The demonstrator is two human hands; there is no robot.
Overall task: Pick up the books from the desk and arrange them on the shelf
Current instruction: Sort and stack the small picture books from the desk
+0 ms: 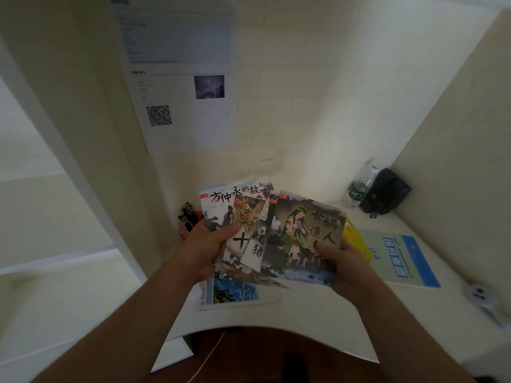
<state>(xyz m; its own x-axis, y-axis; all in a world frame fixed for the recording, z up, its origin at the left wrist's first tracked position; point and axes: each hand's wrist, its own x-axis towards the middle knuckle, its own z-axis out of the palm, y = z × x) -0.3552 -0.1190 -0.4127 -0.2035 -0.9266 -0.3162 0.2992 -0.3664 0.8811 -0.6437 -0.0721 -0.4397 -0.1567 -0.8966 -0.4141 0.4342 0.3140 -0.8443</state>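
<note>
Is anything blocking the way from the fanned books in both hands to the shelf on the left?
Nothing visible does. The left hand and right hand hold the fanned books above the desk; the shelf opens at left with no object between.

Your white bench (318,313) carries a blue-and-green booklet (403,258) on the right, a yellow book (355,239) just beside it, a calendar sheet (235,295) near the front, a water bottle (359,189) touching a black pouch (385,190) at the back corner, and pens (189,215) at the left.
</note>
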